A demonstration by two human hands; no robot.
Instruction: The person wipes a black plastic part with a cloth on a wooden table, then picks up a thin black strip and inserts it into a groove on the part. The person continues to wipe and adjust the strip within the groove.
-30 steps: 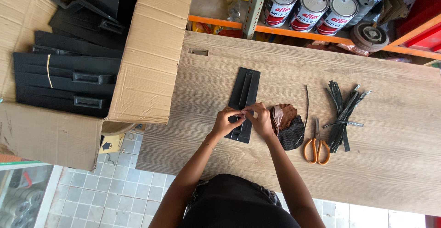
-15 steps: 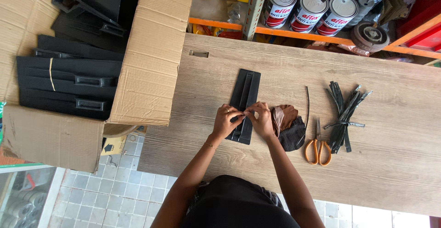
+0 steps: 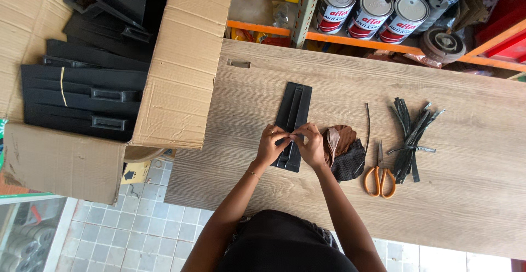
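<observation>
Lying lengthwise on the wooden counter (image 3: pixel 339 74), the long black plastic panel (image 3: pixel 293 113), with both hands meeting over its near end. Pinching something small and thin between the fingertips: left hand (image 3: pixel 270 145) and right hand (image 3: pixel 312 146), touching at the fingers, closed together on it; too small to tell what the pinched piece is, perhaps a dark strip. Barely changing from a second ago: hands keeping the same spot on the panel, fingers only drawing a little tighter together, so likely fine fingerwork continuing rather than a new step beginning. Sitting just right of the right hand, a crumpled brown and black bundle (image 3: pixel 344 150), touching or nearly touching the wrist. Lying beyond that, a single thin black strip (image 3: pixel 366 124), then orange-handled scissors (image 3: pixel 377 174), then a tied bunch of black strips (image 3: pixel 410 137). Standing off the counter's left edge, an open cardboard box (image 3: pixel 175 69) holding more black panels (image 3: pixel 82 94). Lining the shelf behind, round tins (image 3: pixel 371 13).
</observation>
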